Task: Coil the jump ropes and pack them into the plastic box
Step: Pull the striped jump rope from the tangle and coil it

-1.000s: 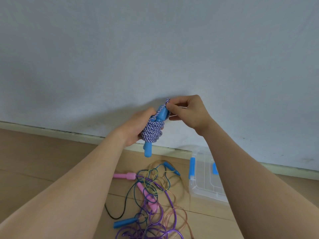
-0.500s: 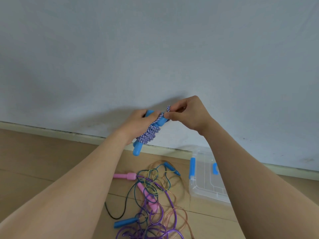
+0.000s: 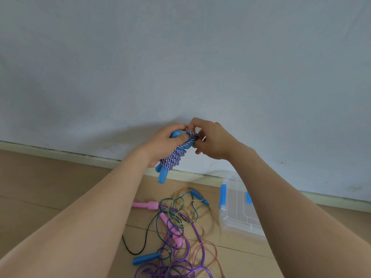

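A purple-and-white braided jump rope (image 3: 173, 158) with blue handles is wound into a tight bundle, held up in front of the wall. My left hand (image 3: 163, 144) grips the bundle and its handles. My right hand (image 3: 210, 140) pinches the rope's top loop at the bundle's upper end. One blue handle (image 3: 163, 175) sticks out below. The clear plastic box (image 3: 239, 213) with blue latches lies on the floor at the right, partly hidden by my right forearm. A tangle of loose ropes (image 3: 176, 235) lies on the floor below.
The tangle holds purple, green, pinkish and black cords, pink handles (image 3: 143, 204) and blue handles (image 3: 146, 258). A pale wall and skirting board (image 3: 60, 155) run behind. The floor is light wood.
The bundle has tilted and shifted a little to the right. My right hand has moved from the upper handle to the rope's top loop.
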